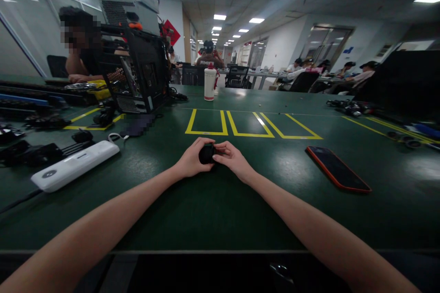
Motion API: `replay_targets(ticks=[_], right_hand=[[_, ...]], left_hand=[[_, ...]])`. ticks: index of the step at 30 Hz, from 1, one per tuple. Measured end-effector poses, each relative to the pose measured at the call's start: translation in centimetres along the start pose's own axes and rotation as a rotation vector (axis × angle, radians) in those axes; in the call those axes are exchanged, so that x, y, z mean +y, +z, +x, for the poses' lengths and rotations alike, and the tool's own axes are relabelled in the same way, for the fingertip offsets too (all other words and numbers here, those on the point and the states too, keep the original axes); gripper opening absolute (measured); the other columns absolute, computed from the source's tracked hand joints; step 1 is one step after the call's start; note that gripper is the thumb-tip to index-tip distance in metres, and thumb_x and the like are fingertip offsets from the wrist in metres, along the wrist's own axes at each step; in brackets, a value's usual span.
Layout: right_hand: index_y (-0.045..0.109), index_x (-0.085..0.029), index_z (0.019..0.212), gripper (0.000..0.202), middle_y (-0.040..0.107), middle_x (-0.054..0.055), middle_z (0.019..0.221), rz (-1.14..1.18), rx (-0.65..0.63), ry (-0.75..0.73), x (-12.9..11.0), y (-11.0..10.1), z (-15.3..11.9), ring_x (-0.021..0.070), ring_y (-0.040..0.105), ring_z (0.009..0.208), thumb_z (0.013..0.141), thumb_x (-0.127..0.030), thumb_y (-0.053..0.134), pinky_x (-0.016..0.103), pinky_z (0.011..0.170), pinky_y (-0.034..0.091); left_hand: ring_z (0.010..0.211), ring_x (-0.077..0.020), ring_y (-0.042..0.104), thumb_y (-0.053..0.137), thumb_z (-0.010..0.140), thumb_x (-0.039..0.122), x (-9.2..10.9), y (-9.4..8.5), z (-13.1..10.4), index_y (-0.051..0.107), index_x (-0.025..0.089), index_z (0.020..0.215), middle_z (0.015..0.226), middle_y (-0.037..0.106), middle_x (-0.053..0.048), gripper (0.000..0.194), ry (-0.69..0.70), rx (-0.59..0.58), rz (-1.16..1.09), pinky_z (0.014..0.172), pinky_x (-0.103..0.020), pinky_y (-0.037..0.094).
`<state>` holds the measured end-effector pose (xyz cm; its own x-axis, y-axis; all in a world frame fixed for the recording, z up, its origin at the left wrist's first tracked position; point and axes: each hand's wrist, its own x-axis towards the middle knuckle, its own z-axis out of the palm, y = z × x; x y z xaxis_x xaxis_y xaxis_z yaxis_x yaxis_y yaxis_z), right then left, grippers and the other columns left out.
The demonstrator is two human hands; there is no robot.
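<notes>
A small black rounded object is held between both hands over the middle of the green table; its exact kind does not show. My left hand curls around its left side, with thumb and fingers closed on it. From the right, the fingertips and thumb of my right hand pinch its right side. Part of the object is hidden behind the fingers. Just beyond the hands, yellow tape outlines mark the table top.
A white power strip lies left, near black cables and adapters. An open computer case stands behind it. A white bottle is upright at the back. A phone in an orange case lies right. A person sits at far left.
</notes>
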<state>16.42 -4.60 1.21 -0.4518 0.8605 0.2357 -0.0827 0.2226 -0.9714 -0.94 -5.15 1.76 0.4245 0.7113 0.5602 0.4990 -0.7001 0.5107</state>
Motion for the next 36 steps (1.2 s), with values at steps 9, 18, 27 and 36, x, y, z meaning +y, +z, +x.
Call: replay_targets(ticks=[9,18,27,36], right_hand=[[0.052,-0.020,0.099,0.033,0.057,0.005,0.099,-0.041,0.071,0.044,0.8,0.1,0.8,0.0172,0.054,0.095,0.069,-0.029,0.059,0.038,0.087,0.041],[0.052,-0.021,0.091,0.027,0.055,0.002,0.097,-0.013,0.021,0.000,-0.1,0.1,0.0,0.0149,0.054,0.095,0.066,-0.025,0.062,0.036,0.088,0.040],[0.052,-0.019,0.101,0.033,0.055,0.006,0.104,-0.060,0.042,0.026,-0.1,0.2,0.5,0.0169,0.053,0.098,0.069,-0.024,0.059,0.038,0.091,0.038],[0.050,-0.020,0.090,0.025,0.055,0.002,0.095,-0.017,0.031,-0.048,0.3,0.2,0.3,0.0141,0.055,0.093,0.068,-0.024,0.060,0.034,0.087,0.042]], left_hand=[[0.102,-0.0202,0.047,0.064,0.058,0.016,-0.3,0.2,0.0,0.041,0.021,0.111,0.108,0.047,-0.005,0.058,0.016,0.016,-0.007,0.089,-0.036,0.039],[0.103,-0.0216,0.046,0.064,0.058,0.015,-0.2,0.1,0.0,0.041,0.021,0.112,0.109,0.046,-0.006,0.059,-0.006,0.007,-0.004,0.089,-0.038,0.039],[0.102,-0.0213,0.047,0.064,0.059,0.017,-0.2,0.0,0.0,0.041,0.022,0.111,0.108,0.046,-0.005,0.057,-0.021,-0.002,-0.014,0.089,-0.039,0.039],[0.103,-0.0209,0.046,0.063,0.059,0.015,-0.2,0.2,0.1,0.041,0.021,0.111,0.108,0.046,-0.005,0.057,-0.015,0.005,-0.010,0.089,-0.038,0.039]])
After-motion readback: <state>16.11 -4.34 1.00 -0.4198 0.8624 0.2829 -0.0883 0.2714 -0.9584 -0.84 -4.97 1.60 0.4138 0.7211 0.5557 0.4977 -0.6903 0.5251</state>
